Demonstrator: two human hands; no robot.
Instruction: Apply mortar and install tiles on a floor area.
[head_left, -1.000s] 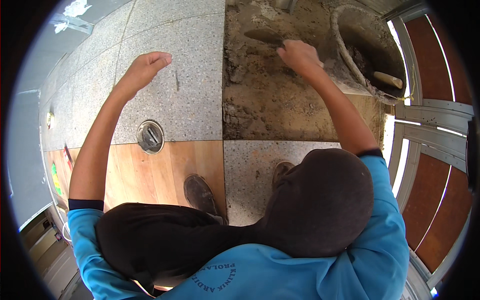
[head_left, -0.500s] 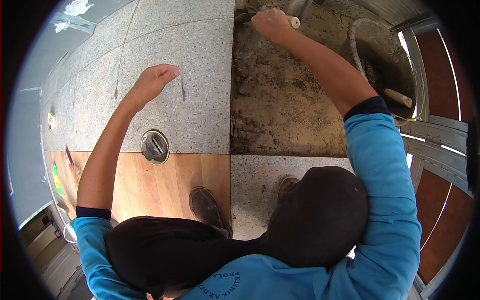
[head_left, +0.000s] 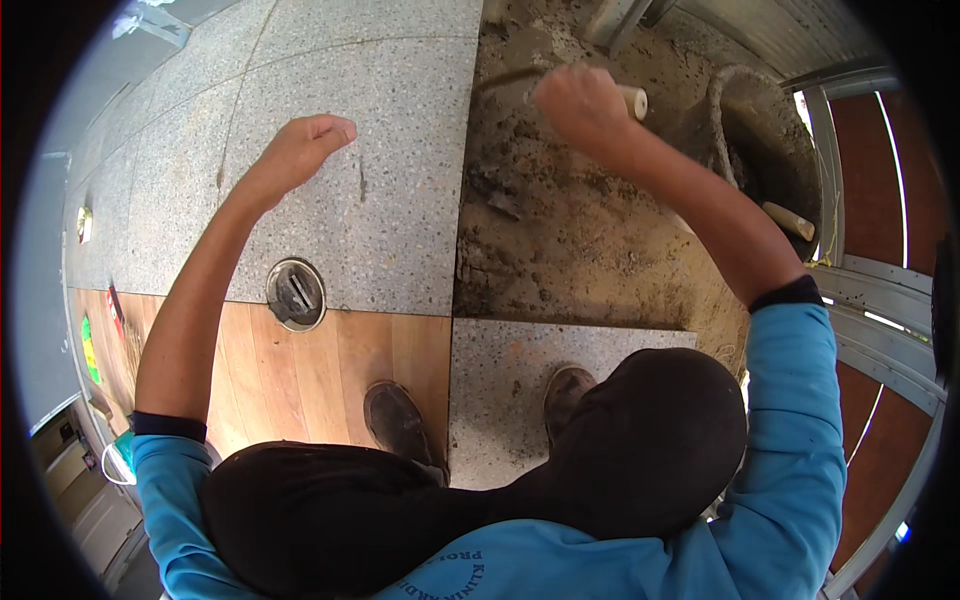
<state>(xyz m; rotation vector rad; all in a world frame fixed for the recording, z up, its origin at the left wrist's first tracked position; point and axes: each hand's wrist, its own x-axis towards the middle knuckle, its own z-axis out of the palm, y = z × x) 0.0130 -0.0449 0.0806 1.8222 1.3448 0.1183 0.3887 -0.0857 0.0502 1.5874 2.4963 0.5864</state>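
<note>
My right hand (head_left: 585,108) grips a trowel by its pale round handle (head_left: 636,102). The trowel's dark blade (head_left: 508,80) points left, partly hidden by the hand, above a bed of rough brown mortar (head_left: 590,240). Dark wet lumps (head_left: 497,192) lie on the bed's left side. My left hand (head_left: 308,145) hangs over grey speckled terrazzo tiles (head_left: 390,240), fingers curled in and thumb against them, with nothing visible inside. A mortar-crusted bucket (head_left: 716,120) stands right of the bed, and another pale handle (head_left: 788,220) leans out of it.
A round metal drain cover (head_left: 297,294) sits between the terrazzo and wood-look tiles (head_left: 350,350). My shoes (head_left: 395,412) rest near the bed's front edge. A metal-framed panel wall (head_left: 870,190) closes the right side. Red and green items (head_left: 90,350) lie far left.
My right hand has come nearer and slightly right with the trowel. Dark lumps now show more clearly on the mortar's left side. My left hand has hardly moved.
</note>
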